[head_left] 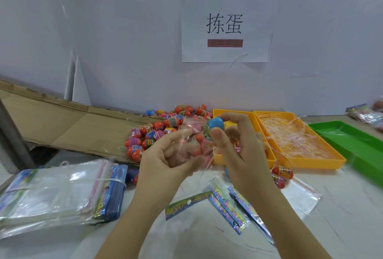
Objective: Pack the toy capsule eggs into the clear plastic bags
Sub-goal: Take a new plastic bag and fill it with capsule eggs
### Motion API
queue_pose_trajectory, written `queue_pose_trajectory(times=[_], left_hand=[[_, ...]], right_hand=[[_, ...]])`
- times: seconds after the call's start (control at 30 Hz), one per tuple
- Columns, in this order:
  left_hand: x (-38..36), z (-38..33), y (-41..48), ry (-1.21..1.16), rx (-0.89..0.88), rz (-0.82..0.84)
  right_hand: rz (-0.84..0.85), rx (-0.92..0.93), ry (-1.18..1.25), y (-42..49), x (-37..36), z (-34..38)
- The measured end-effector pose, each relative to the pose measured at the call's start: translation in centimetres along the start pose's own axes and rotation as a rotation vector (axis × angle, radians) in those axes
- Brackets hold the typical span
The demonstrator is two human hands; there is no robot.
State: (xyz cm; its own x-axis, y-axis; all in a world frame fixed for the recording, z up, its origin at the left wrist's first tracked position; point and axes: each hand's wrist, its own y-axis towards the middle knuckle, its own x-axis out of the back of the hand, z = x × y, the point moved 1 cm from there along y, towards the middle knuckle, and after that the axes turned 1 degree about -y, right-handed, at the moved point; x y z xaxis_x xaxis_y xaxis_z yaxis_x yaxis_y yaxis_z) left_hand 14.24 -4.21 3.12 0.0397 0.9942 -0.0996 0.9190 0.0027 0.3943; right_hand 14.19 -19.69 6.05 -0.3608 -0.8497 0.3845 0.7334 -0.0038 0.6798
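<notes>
My left hand grips a clear plastic bag with a few capsule eggs inside it, held above the table. My right hand pinches a blue capsule egg between thumb and fingers at the bag's mouth. Behind my hands a pile of capsule eggs, mostly red, lies against the wall. A bundled stack of clear bags sits at the near left.
Two yellow trays stand at right, one full of thin plastic strips, with a green tray beyond. Flattened cardboard lies at back left. Printed header cards and another bag holding red eggs lie near my right forearm.
</notes>
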Motion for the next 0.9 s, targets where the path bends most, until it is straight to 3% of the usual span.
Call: queue_pose_trajectory(times=[0.23,0.6,0.73,0.9], left_hand=[[-0.3,0.0,-0.2,0.139,-0.129,0.008],[0.0,0.6,-0.3,0.246,-0.145,0.007],[-0.1,0.2,-0.4,0.25,-0.17,0.065],[-0.3,0.5,-0.5,0.311,-0.209,0.054]], right_hand=[[-0.028,0.095,-0.262,-0.2,0.1,0.1],[0.1,0.096,-0.301,-0.5,-0.5,0.7],[0.051,0.055,-0.243,-0.6,-0.6,0.7],[-0.032,0.11,-0.435,-0.6,-0.3,0.9]])
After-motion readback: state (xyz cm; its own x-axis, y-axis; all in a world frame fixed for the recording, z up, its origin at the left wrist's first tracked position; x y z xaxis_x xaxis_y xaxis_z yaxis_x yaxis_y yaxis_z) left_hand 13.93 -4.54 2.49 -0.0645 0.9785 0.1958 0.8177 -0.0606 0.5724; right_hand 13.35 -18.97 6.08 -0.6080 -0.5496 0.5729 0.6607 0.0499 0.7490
